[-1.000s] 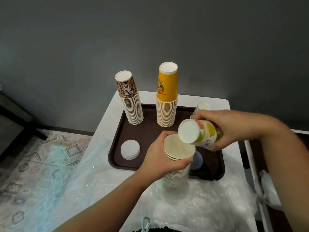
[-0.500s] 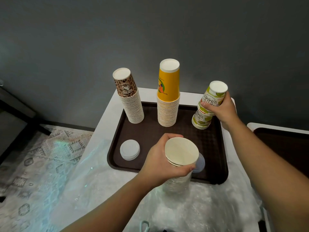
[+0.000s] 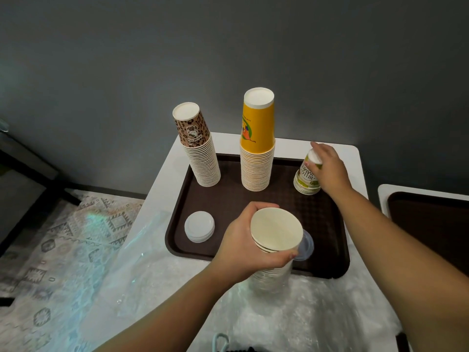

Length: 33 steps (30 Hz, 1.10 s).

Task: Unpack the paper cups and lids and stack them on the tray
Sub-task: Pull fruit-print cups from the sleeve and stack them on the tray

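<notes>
At centre frame the left hand [image 3: 250, 243] grips an upright cup stack [image 3: 275, 252] over the tray [image 3: 228, 199]'s near edge. Right hand [image 3: 327, 168] clasps the green-printed stack [image 3: 307, 177] at the tray's right rim; bare tray lies between.

Printed upside down on the green-and-white cup stack [image 3: 306, 179] at the back right of the brown tray [image 3: 327, 250] are the words "HELLO" and, partly covered by the right hand [image 3: 328, 168] resting on top of it, letters reading roughly "SUMME". The leopard-print cup stack [image 3: 194, 133] at the back left carries a small cartoon face with an inverted line of script beneath it, too small to read with certainty. The yellow cup stack [image 3: 257, 128] shows only artwork and illegible fine print.
</notes>
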Each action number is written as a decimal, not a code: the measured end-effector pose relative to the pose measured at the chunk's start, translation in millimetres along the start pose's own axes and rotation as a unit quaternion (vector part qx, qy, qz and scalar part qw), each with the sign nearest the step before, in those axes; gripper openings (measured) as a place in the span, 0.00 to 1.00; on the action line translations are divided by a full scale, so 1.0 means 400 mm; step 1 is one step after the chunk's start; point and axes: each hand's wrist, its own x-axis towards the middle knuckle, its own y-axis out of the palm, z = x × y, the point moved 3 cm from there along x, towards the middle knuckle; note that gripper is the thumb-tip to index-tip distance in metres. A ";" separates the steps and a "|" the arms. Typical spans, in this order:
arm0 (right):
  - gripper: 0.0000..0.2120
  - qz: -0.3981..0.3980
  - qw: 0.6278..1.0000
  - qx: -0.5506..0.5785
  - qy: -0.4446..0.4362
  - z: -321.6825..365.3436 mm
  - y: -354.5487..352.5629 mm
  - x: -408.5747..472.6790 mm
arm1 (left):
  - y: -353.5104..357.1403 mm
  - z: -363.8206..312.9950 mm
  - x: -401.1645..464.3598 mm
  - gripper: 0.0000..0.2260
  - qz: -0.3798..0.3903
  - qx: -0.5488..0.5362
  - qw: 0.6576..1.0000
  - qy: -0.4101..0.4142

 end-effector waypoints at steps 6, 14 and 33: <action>0.31 -0.047 0.997 -0.054 -0.010 0.068 -0.049 -0.046 | 0.002 -0.001 -0.003 0.31 0.005 -0.002 1.000 0.003; 0.32 0.312 0.940 -0.062 -0.123 0.315 -0.147 -0.292 | 0.012 0.010 -0.010 0.29 -0.002 -0.020 1.000 -0.001; 0.25 0.299 0.927 -0.080 -0.211 0.320 -0.282 -0.318 | 0.010 0.028 -0.026 0.30 -0.012 -0.027 0.999 -0.017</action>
